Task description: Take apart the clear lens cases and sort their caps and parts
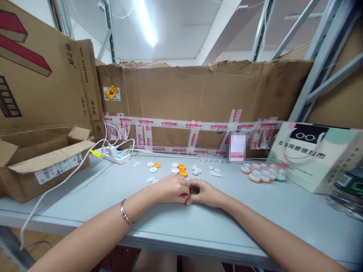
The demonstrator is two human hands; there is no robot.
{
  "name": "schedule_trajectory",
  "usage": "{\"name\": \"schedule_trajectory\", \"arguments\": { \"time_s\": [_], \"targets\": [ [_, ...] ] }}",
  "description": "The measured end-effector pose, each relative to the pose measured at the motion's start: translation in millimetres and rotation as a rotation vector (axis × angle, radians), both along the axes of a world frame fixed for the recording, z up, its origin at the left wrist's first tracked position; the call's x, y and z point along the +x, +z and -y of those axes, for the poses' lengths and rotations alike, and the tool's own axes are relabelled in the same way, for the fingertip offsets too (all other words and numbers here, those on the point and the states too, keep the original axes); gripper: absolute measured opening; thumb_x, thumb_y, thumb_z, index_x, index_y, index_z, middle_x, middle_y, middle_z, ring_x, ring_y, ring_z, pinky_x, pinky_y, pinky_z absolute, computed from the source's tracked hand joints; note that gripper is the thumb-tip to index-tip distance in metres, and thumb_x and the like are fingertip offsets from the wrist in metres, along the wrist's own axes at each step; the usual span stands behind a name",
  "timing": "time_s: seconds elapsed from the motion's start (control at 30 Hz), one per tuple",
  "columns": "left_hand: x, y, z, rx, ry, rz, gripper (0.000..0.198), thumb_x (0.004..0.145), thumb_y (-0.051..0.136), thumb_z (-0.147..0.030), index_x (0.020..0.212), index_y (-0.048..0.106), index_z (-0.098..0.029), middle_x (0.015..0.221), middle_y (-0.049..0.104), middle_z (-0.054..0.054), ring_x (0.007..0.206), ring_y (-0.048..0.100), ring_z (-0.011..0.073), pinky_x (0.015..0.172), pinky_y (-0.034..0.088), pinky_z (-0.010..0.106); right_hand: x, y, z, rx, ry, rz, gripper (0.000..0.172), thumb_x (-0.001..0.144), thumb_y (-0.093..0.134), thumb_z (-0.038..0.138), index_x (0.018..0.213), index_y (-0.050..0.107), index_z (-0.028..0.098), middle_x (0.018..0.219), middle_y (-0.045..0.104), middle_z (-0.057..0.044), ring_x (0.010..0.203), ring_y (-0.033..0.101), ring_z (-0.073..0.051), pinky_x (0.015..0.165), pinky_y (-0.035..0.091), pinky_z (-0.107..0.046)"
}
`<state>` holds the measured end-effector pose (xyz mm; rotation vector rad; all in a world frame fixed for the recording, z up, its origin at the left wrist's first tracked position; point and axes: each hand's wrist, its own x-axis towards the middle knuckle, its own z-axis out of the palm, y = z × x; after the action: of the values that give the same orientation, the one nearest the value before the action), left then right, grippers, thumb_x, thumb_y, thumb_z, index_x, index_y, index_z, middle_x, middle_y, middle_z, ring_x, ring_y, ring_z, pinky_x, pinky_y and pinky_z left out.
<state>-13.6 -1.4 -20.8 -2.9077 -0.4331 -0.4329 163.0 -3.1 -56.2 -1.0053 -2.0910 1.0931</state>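
Observation:
My left hand [171,189] and my right hand [203,192] rest together on the grey table [255,215], knuckles up, fingertips touching. Both are curled closed around a small part that I cannot make out. A metal bracelet [125,212] circles my left wrist. Just beyond the hands lie small orange caps [183,173], white round caps [153,169] and tiny white pieces [214,172]. Farther right is a cluster of clear assembled cases with orange and teal bases [262,174].
A white power strip [115,155] with plugs and a trailing cable sits at the back left. An open cardboard box [42,162] stands on the left. A taped cardboard wall [198,109] closes the back. A printed paper bag [314,155] stands on the right.

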Motion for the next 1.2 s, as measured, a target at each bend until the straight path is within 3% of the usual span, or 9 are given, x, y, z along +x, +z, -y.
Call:
{"name": "schedule_trajectory", "arguments": {
  "time_s": [0.13, 0.23, 0.37, 0.5, 0.73, 0.9, 1.03, 1.1, 1.2],
  "targets": [
    [4, -2.1, -2, -0.147, 0.065, 0.084, 0.009, 0.07, 0.061, -0.024, 0.068, 0.062, -0.016, 0.071, 0.061, 0.001, 0.066, 0.054, 0.0108, 0.062, 0.038, 0.02, 0, 0.5, 0, -0.005, -0.002, -0.003, 0.029, 0.051, 0.075, 0.033, 0.07, 0.059, 0.016, 0.067, 0.054, 0.003, 0.068, 0.048, -0.013, 0.064, 0.038, -0.025],
    [-5, 10.8, -5, -0.215, 0.144, 0.169, 0.006, 0.07, 0.056, -0.017, 0.07, 0.062, -0.015, 0.07, 0.061, 0.001, 0.067, 0.053, 0.01, 0.065, 0.038, 0.018, 0, 3.2, 2, 0.001, -0.042, 0.029, 0.033, 0.05, 0.075, 0.034, 0.074, 0.061, 0.016, 0.069, 0.055, 0.002, 0.068, 0.047, -0.013, 0.064, 0.038, -0.025],
    [-39, 35.0, -14, -0.241, 0.459, 0.117, 0.011, 0.065, 0.051, -0.012, 0.064, 0.061, -0.014, 0.066, 0.06, 0.001, 0.061, 0.051, 0.0107, 0.057, 0.035, 0.019, 0, 8.2, 6, -0.01, -0.084, 0.075, 0.037, 0.05, 0.075, 0.036, 0.078, 0.063, 0.017, 0.073, 0.056, 0.001, 0.071, 0.047, -0.014, 0.065, 0.038, -0.026],
    [-70, 40.5, -28, -0.309, 0.766, -0.077, 0.012, 0.058, 0.048, -0.013, 0.054, 0.059, -0.015, 0.049, 0.054, 0.0, 0.046, 0.043, 0.0096, 0.046, 0.027, 0.02, 1, 10.8, 9, -0.024, -0.088, 0.095, 0.036, 0.05, 0.075, 0.037, 0.079, 0.063, 0.017, 0.076, 0.056, 0.0, 0.073, 0.047, -0.014, 0.067, 0.039, -0.026],
    [-70, 36.3, -29, -0.375, 0.825, -0.182, 0.009, 0.058, 0.052, -0.019, 0.055, 0.061, -0.015, 0.051, 0.056, 0.001, 0.044, 0.043, 0.0095, 0.043, 0.025, 0.019, 2, 10.3, 8, 0.002, -0.078, 0.109, 0.036, 0.052, 0.074, 0.038, 0.08, 0.064, 0.017, 0.078, 0.057, -0.001, 0.075, 0.048, -0.015, 0.068, 0.039, -0.026],
    [-63, 38.8, -23, -0.301, 0.76, -0.132, 0.015, 0.065, 0.048, -0.012, 0.06, 0.062, -0.015, 0.058, 0.059, 0.002, 0.051, 0.049, 0.0112, 0.047, 0.03, 0.02, 1, 9.8, 7, 0.009, -0.079, 0.112, 0.036, 0.053, 0.074, 0.04, 0.079, 0.064, 0.017, 0.079, 0.057, -0.001, 0.075, 0.049, -0.015, 0.068, 0.039, -0.026],
    [-39, 33.1, -10, -0.247, 0.373, 0.078, 0.016, 0.076, 0.048, -0.012, 0.074, 0.063, -0.016, 0.077, 0.062, 0.003, 0.071, 0.055, 0.012, 0.064, 0.038, 0.019, 2, 8.5, 6, 0.038, -0.058, 0.109, 0.036, 0.053, 0.073, 0.041, 0.078, 0.064, 0.017, 0.076, 0.056, 0.0, 0.072, 0.048, -0.014, 0.065, 0.038, -0.026],
    [-24, 26.0, -4, -0.245, 0.19, 0.085, 0.012, 0.077, 0.052, -0.016, 0.078, 0.063, -0.016, 0.079, 0.062, 0.002, 0.075, 0.055, 0.0121, 0.068, 0.039, 0.019, 2, 7.7, 5, 0.058, -0.041, 0.112, 0.035, 0.054, 0.073, 0.042, 0.078, 0.064, 0.017, 0.073, 0.056, 0.001, 0.069, 0.047, -0.013, 0.064, 0.038, -0.025],
    [-9, 13.4, -2, -0.169, 0.085, 0.01, 0.009, 0.076, 0.057, -0.019, 0.08, 0.064, -0.017, 0.077, 0.062, 0.002, 0.076, 0.055, 0.0132, 0.069, 0.038, 0.021, 2, 6.8, 3, 0.077, -0.032, 0.118, 0.033, 0.056, 0.072, 0.042, 0.076, 0.064, 0.017, 0.072, 0.056, 0.001, 0.068, 0.045, -0.013, 0.063, 0.036, -0.025]
  ]
}}
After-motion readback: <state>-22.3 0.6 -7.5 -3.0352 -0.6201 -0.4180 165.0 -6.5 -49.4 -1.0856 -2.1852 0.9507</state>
